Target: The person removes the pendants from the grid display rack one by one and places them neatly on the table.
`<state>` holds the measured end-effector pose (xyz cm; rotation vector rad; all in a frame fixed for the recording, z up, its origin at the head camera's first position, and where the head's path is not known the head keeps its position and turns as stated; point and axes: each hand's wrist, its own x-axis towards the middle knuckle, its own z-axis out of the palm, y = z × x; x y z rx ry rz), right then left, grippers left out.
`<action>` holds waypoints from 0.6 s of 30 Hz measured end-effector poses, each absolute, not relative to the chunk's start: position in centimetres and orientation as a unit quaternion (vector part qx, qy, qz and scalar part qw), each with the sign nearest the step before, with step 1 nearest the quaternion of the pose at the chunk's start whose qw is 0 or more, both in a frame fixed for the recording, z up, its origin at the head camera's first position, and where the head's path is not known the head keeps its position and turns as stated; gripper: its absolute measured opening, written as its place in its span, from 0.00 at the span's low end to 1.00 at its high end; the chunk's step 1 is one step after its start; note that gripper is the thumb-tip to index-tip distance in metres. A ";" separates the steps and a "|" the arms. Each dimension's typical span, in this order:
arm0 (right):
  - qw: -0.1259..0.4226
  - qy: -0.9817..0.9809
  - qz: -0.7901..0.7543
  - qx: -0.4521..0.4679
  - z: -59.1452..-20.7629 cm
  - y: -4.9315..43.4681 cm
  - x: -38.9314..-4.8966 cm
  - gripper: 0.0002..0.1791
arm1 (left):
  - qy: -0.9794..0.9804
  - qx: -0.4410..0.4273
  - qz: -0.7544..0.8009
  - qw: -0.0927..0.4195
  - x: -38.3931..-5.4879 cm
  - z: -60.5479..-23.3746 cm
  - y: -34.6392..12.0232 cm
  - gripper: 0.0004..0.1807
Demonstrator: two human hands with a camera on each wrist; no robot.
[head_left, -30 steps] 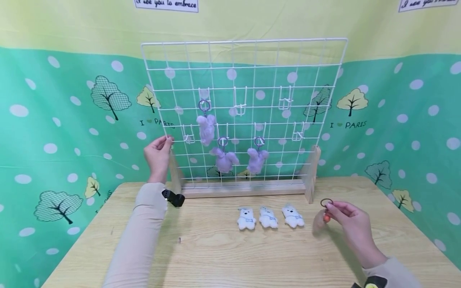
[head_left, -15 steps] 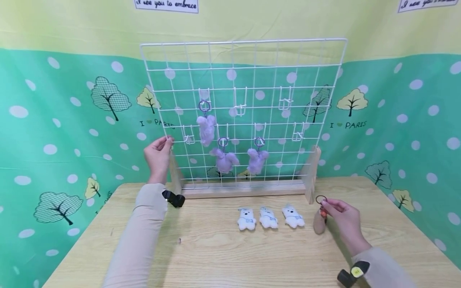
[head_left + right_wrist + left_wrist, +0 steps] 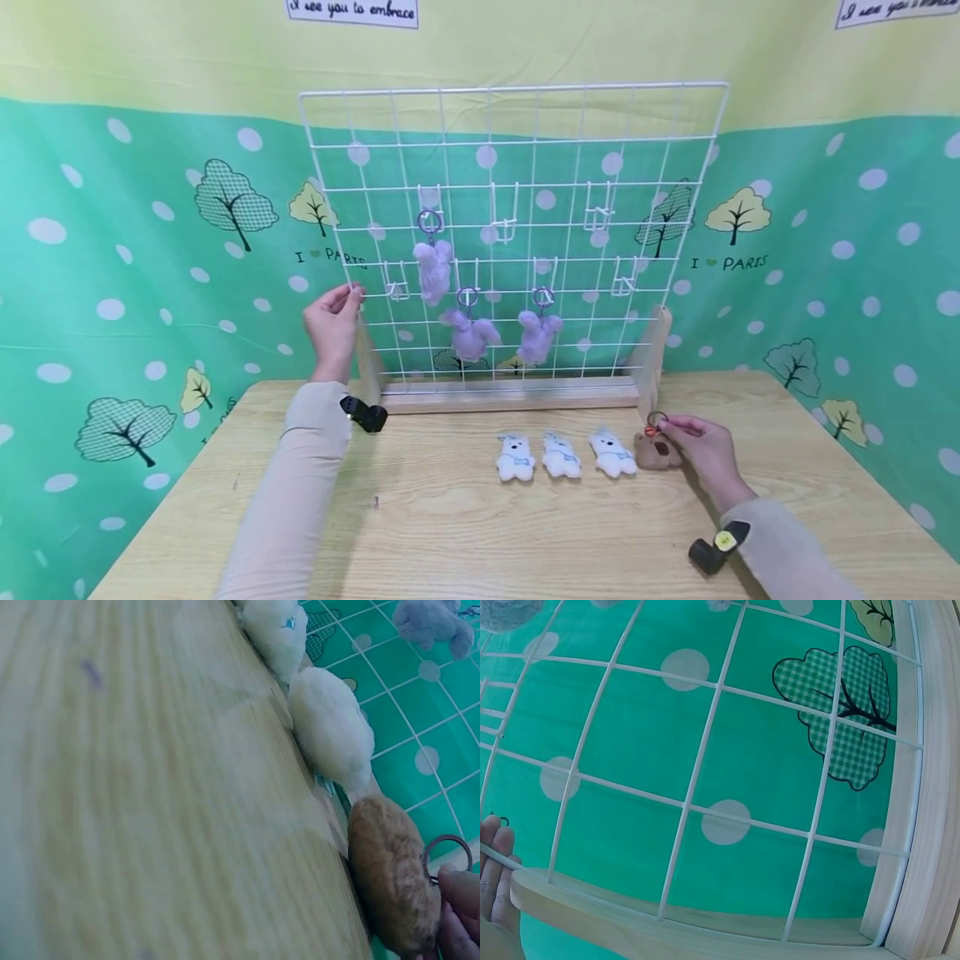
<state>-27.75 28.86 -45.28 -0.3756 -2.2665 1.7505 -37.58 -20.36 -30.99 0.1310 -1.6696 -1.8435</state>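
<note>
My right hand (image 3: 705, 457) pinches the dark ring of a brown plush keychain (image 3: 656, 452), which has a small orange bead by its ring. The plush is down at the table, just right of the rightmost white bear plush (image 3: 612, 452). In the right wrist view the brown plush (image 3: 394, 877) shows its furry side, with the ring (image 3: 448, 855) between thumb and fingers. My left hand (image 3: 333, 327) grips the left edge wire of a white grid rack (image 3: 513, 187). Fingers of that hand (image 3: 499, 881) show at the wire in the left wrist view.
Three purple plush keychains hang on the grid's hooks, one upper left (image 3: 432, 271), two lower, left (image 3: 471, 335) and right (image 3: 539, 337). Other white hooks (image 3: 598, 218) hold nothing. Two more white bears (image 3: 515, 458) lie in a row before the wooden base (image 3: 510, 395). A patterned curtain stands behind.
My right hand has moved left with the brown keychain, bringing it from hanging off to the right down beside the white bears. My left hand stays at the rack.
</note>
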 end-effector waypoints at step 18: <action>0.105 -0.872 0.474 -0.070 -41.2 26.7 -27.0 0.25 | -0.639 0.045 -0.691 0.334 -37.7 -31.2 -20.4 0.14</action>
